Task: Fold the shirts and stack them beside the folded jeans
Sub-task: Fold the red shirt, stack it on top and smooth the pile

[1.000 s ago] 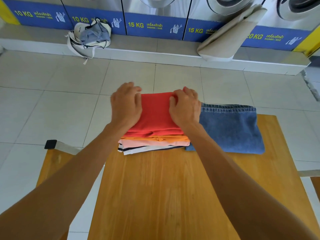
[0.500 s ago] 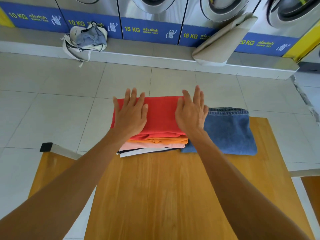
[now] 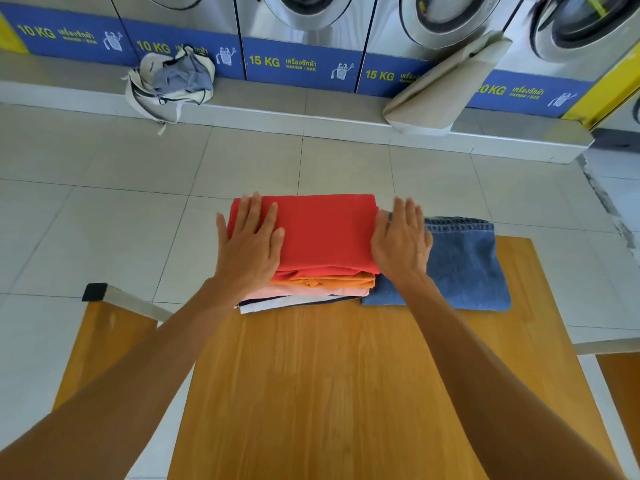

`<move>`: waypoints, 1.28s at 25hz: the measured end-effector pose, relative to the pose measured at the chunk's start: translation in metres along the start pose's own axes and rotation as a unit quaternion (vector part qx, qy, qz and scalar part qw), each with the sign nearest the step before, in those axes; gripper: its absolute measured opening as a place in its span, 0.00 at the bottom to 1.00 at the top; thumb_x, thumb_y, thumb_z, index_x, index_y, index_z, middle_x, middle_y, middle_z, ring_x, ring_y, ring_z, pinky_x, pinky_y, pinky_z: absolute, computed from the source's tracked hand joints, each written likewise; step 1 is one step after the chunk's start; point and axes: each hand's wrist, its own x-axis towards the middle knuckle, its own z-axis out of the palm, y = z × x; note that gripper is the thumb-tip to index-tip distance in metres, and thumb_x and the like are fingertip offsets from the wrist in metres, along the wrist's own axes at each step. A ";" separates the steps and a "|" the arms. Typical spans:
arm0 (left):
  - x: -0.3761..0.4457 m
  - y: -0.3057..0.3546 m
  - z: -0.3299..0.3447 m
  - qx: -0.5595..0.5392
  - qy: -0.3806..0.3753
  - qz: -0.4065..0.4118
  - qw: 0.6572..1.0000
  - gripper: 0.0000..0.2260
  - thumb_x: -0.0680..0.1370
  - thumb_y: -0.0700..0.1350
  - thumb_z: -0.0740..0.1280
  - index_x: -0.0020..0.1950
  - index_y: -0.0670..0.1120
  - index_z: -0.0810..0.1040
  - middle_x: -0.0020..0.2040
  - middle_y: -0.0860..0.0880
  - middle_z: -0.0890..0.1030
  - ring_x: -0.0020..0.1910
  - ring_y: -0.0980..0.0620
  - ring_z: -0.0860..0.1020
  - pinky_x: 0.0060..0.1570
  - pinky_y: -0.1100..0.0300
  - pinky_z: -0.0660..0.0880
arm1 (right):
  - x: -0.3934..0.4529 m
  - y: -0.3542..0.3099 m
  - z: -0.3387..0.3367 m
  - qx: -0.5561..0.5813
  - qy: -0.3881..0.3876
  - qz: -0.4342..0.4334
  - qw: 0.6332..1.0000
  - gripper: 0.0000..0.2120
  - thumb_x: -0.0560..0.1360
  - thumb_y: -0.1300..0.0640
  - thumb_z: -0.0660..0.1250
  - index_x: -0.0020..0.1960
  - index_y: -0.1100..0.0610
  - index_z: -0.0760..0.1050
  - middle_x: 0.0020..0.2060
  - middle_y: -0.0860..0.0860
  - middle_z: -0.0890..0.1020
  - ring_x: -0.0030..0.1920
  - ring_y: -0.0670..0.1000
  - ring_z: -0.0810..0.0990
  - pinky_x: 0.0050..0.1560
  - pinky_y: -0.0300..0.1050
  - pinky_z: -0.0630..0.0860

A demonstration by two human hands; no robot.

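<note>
Steel-fronted washing machines (image 3: 304,15) with blue weight labels line the far wall above a tiled step, where a cream tote bag (image 3: 169,81) slumps and a beige folded board (image 3: 446,88) leans. Nearer, a honey-coloured wooden table (image 3: 346,393) carries the laundry at its far edge. A stack of folded shirts (image 3: 311,289) sits there, white and navy at the bottom, then pale pink, then orange, with a red folded shirt (image 3: 325,233) on top. Touching its right side lies the folded blue denim jeans (image 3: 464,265).

The person's left hand (image 3: 249,247) lies flat on the red shirt's left edge, fingers loosely spread, gripping nothing. The right hand (image 3: 401,244) is just as flat, fingers close together, placed over the seam between the stack's right edge and the jeans.

From where things lie, the stacking looks nearly done, and this step seems to be squaring the pile. It would go best with both palms pressing inward evenly, since the lower layers stick out toward the near side. Light downward pressure should flatten the red shirt without sliding it off the orange one.
</note>
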 end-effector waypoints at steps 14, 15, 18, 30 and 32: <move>-0.028 0.017 0.018 -0.003 0.030 0.017 0.999 0.25 0.82 0.59 0.46 0.79 0.55 0.51 0.81 0.46 0.49 0.80 0.44 0.45 0.75 0.37 0.46 | -0.019 -0.039 0.028 -0.194 -0.056 -0.211 0.957 0.28 0.80 0.38 0.45 0.75 0.46 0.63 0.75 0.53 0.67 0.76 0.58 0.61 0.73 0.69 0.46; -0.027 0.015 0.014 -0.032 0.031 0.009 0.999 0.24 0.83 0.58 0.47 0.79 0.54 0.54 0.81 0.46 0.51 0.80 0.45 0.46 0.75 0.37 0.45 | -0.008 -0.046 0.021 -0.183 -0.048 -0.213 0.959 0.27 0.80 0.38 0.45 0.73 0.45 0.67 0.73 0.52 0.70 0.74 0.57 0.64 0.73 0.69 0.47; -0.012 0.018 -0.003 -0.100 0.082 -0.014 0.992 0.22 0.83 0.51 0.49 0.74 0.47 0.67 0.79 0.44 0.61 0.79 0.46 0.52 0.76 0.39 0.46 | 0.017 -0.057 0.017 -0.163 -0.050 -0.229 0.958 0.26 0.82 0.40 0.45 0.75 0.46 0.64 0.77 0.53 0.62 0.78 0.57 0.56 0.74 0.66 0.49; 0.030 0.029 0.020 0.015 -0.008 0.028 0.999 0.27 0.82 0.54 0.41 0.79 0.45 0.55 0.80 0.47 0.55 0.80 0.49 0.49 0.76 0.39 0.46 | 0.015 -0.045 0.058 -0.167 -0.109 -0.218 0.955 0.30 0.82 0.41 0.39 0.81 0.54 0.49 0.81 0.51 0.53 0.80 0.53 0.47 0.77 0.59 0.43; 0.031 0.028 0.019 0.012 -0.028 0.022 0.999 0.27 0.82 0.55 0.41 0.79 0.46 0.53 0.80 0.47 0.54 0.80 0.49 0.48 0.76 0.39 0.44 | 0.015 -0.039 0.053 -0.147 -0.101 -0.217 0.960 0.32 0.82 0.39 0.39 0.81 0.53 0.49 0.81 0.51 0.53 0.80 0.53 0.47 0.77 0.59 0.42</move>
